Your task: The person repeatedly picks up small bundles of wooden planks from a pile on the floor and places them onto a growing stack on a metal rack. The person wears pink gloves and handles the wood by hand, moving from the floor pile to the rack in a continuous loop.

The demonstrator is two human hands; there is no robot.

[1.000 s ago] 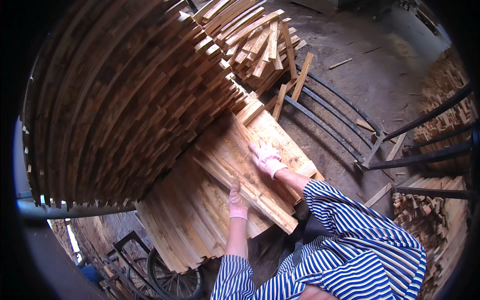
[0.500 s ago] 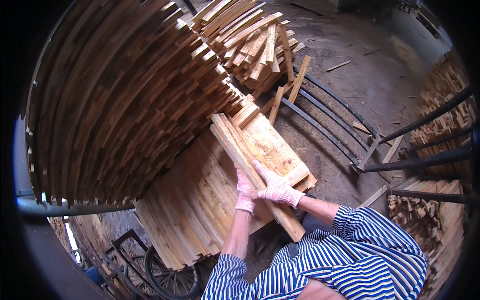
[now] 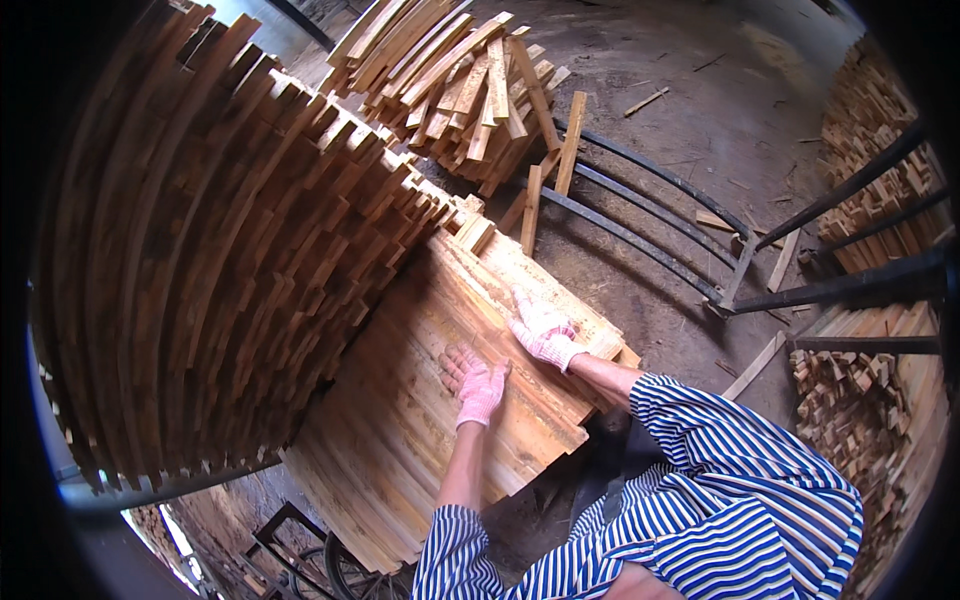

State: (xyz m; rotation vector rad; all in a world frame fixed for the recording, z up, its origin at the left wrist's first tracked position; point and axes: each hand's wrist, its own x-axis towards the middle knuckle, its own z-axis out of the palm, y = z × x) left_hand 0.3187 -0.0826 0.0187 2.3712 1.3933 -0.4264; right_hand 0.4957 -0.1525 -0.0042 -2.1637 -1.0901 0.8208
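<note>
Both hands wear pink knitted work gloves. My left hand (image 3: 474, 385) lies on a layer of wooden boards (image 3: 400, 400), its fingers spread and nothing gripped. Farther right, my right hand (image 3: 543, 332) rests on the right-hand boards of the same layer, fingers stretched out and thumb apart. Side by side, the long pale boards form a nearly flat surface, their near ends uneven. Beyond my right hand, a raised board strip (image 3: 565, 290) runs along the right edge, with a short wood block (image 3: 474, 233) near its far end.
A tall wall of stacked boards (image 3: 220, 270) rises at left. Loose boards are heaped (image 3: 450, 80) at the far side. Dark metal rails (image 3: 640, 225) extend at right, near more stacked wood (image 3: 850, 400). A wheel (image 3: 350, 575) shows below the layer, at lower left.
The boards that both hands held raised now lie flat in the layer. My hands have let go and moved apart, left hand leftward, right hand farther away. The view has shifted.
</note>
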